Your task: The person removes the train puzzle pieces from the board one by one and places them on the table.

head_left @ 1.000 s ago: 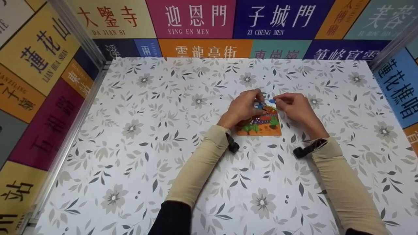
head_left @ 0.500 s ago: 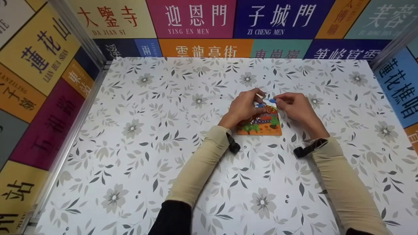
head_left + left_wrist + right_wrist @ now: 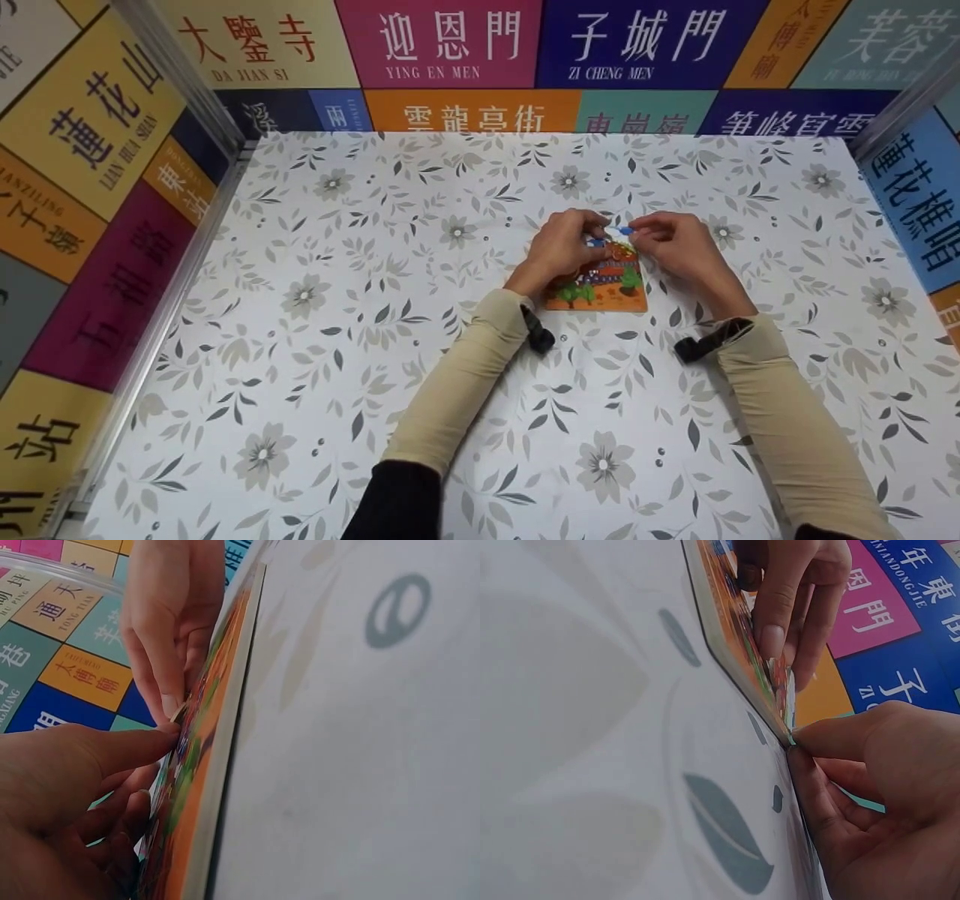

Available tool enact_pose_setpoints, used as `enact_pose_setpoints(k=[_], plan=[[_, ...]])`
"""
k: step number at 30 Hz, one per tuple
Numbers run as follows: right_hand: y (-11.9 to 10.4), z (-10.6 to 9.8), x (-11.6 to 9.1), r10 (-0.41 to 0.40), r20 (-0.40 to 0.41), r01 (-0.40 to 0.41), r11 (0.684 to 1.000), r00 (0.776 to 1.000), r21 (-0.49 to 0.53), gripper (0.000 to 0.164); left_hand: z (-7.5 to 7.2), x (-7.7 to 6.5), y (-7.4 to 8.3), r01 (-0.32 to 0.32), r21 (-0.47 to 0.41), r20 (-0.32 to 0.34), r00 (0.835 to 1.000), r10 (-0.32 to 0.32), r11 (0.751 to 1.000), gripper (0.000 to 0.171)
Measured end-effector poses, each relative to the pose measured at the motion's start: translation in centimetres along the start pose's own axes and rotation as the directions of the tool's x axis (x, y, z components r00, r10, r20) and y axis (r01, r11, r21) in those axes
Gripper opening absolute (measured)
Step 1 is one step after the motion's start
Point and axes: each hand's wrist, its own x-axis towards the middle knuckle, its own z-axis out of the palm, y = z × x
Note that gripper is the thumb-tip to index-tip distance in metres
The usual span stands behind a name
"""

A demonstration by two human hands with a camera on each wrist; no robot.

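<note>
On the table lies a small picture puzzle board (image 3: 600, 292), printed with a red train, green trees, orange ground and blue sky. My left hand (image 3: 559, 240) comes over its left side and pinches a colourful puzzle piece (image 3: 780, 682), tilted up from the board in the right wrist view. Its palm and fingers hide much of the board's left half. At the top right corner, my right hand (image 3: 679, 244) pinches the board's edge between thumb and finger, beside a blue patch (image 3: 624, 231). In the left wrist view, the thumbs of both hands nearly meet over the picture.
The table (image 3: 315, 390) has a white covering with grey flowers and leaves. Panels with large characters (image 3: 450, 45) stand along the back and both sides. Each wrist carries a black camera strap (image 3: 709, 341).
My left hand's upper fingers have lowered and curled in slightly towards the board. The right hand's fingertips have shifted a little at the corner; the board stays in place.
</note>
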Motion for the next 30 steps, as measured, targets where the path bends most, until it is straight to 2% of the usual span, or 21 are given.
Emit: enact_pose_setpoints(k=[7, 15, 23, 30], plan=[[0.1, 0.1, 0.2, -0.004, -0.005, 0.004, 1.0, 1.0, 0.002, 0.034, -0.1, -0.1, -0.2, -0.019, -0.014, -0.022, 1.0, 0.018, 1.0, 0.045], [0.1, 0.0, 0.1, -0.027, 0.01, 0.026, 0.999, 1.0, 0.022, 0.039, -0.6, -0.3, -1.1, -0.134, -0.099, -0.036, 0.991, 0.131, 0.986, 0.044], [0.1, 0.2, 0.1, -0.011, 0.0, 0.011, 1.0, 1.0, 0.001, 0.036, -2.1, -1.3, -2.1, -0.181, -0.12, -0.053, 0.983, 0.176, 0.976, 0.043], [0.1, 0.3, 0.1, -0.004, -0.008, 0.004, 1.0, 1.0, 0.016, 0.036, -3.6, -2.8, -3.6, -0.186, -0.111, -0.055, 0.982, 0.18, 0.976, 0.044]])
